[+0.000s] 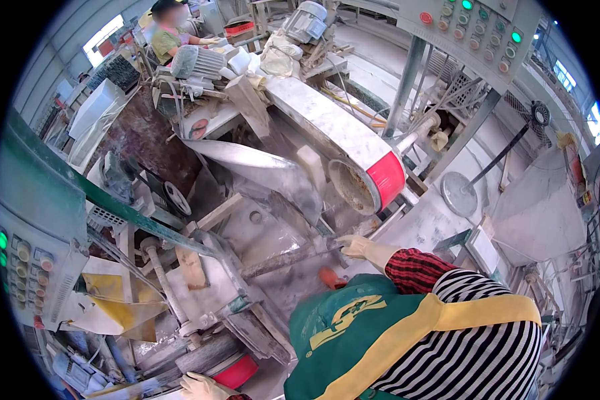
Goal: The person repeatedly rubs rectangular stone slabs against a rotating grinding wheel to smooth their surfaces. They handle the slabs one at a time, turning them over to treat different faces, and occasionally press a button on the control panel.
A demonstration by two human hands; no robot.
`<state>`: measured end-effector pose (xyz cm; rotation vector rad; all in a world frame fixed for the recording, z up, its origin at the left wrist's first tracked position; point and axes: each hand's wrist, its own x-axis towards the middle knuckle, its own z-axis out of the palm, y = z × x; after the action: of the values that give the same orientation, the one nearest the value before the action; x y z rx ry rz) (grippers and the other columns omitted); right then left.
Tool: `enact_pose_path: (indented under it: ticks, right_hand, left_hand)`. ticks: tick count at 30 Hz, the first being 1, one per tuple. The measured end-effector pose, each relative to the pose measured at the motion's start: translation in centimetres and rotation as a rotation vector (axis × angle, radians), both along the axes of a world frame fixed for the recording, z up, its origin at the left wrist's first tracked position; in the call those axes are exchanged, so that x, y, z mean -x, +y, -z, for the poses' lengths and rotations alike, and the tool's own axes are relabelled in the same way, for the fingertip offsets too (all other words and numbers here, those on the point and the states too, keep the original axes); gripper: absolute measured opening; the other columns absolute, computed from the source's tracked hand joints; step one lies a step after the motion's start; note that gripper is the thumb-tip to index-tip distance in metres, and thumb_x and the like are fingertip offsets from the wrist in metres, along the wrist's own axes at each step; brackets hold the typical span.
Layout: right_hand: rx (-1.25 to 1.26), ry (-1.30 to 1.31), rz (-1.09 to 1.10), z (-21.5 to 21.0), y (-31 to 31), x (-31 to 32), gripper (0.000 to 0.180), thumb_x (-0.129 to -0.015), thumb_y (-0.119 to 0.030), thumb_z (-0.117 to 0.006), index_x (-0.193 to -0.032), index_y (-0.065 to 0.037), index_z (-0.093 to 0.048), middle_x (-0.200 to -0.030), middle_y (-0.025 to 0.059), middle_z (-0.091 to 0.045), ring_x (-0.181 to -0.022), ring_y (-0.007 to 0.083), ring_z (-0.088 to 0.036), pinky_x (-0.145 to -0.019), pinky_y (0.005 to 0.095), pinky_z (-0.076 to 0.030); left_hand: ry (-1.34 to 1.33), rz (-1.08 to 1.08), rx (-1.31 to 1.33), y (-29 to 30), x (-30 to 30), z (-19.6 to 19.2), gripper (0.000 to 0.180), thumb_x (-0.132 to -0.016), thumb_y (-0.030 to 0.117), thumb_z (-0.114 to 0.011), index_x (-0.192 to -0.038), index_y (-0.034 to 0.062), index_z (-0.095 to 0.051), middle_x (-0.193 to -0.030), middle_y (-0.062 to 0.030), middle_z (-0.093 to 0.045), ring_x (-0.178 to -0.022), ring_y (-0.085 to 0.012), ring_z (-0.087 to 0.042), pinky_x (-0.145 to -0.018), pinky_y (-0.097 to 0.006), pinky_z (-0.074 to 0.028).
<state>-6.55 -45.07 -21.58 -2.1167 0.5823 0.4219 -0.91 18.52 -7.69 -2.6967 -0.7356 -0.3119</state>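
Observation:
My right hand (pixel 361 247), in a pale cream glove with a red-and-black checked sleeve, is at the right end of a long grey dusty bar (pixel 283 260). Its fingers look curled over the bar's end, just below a belt machine with a red-banded end (pixel 387 179). Down at the lower edge, my left hand (pixel 203 387), in the same kind of glove, is beside a second belt wheel with a red band (pixel 236 371). Its fingers are apart and I see nothing in them; part of this hand is cut off by the picture's edge.
Control panels with lit green buttons stand at upper right (pixel 470 33) and left (pixel 37 260). A curved metal guard (pixel 253 170) lies beyond the bar. A round disc on a rod (pixel 459 194) stands to the right. Another person (pixel 170 37) works at the far left.

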Motion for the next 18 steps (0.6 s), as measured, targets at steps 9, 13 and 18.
enact_pose_path:
  ticks: [9,13,18]
  right_hand:
    - [-0.002,-0.007,-0.013,2.8,-0.9,2.0,0.049,-0.081,-0.025,-0.059,-0.13,-0.017,-0.066,-0.108,0.0189,-0.073,-0.095,0.0309,-0.072,-0.087,0.0401,-0.056]
    - [-0.095,-0.001,0.097,11.0,-5.5,6.4,0.057,-0.082,-0.023,-0.064,-0.139,-0.018,-0.058,-0.106,0.0093,-0.074,-0.077,0.0202,-0.07,-0.068,0.0326,-0.058]
    - [-0.087,0.246,0.146,1.8,-3.8,5.8,0.057,-0.085,-0.023,-0.063,-0.141,-0.016,-0.056,-0.088,0.0093,-0.073,-0.065,0.0191,-0.067,-0.06,0.0323,-0.057]
  left_hand:
    - [-0.165,0.102,-0.115,1.2,0.3,2.9,0.043,-0.103,0.043,-0.045,-0.111,0.0098,-0.071,-0.107,-0.0091,-0.068,-0.099,-0.0356,-0.059,-0.082,-0.053,-0.048]
    - [-0.118,0.104,-0.086,-0.3,-1.0,2.5,0.043,-0.103,0.043,-0.044,-0.114,0.0102,-0.071,-0.107,-0.0085,-0.069,-0.1,-0.0356,-0.059,-0.082,-0.052,-0.048]
    - [-0.141,0.075,-0.113,0.0,0.2,3.1,0.041,-0.098,0.041,-0.057,-0.119,0.0074,-0.068,-0.118,-0.0125,-0.068,-0.105,-0.0383,-0.061,-0.088,-0.05,-0.05]
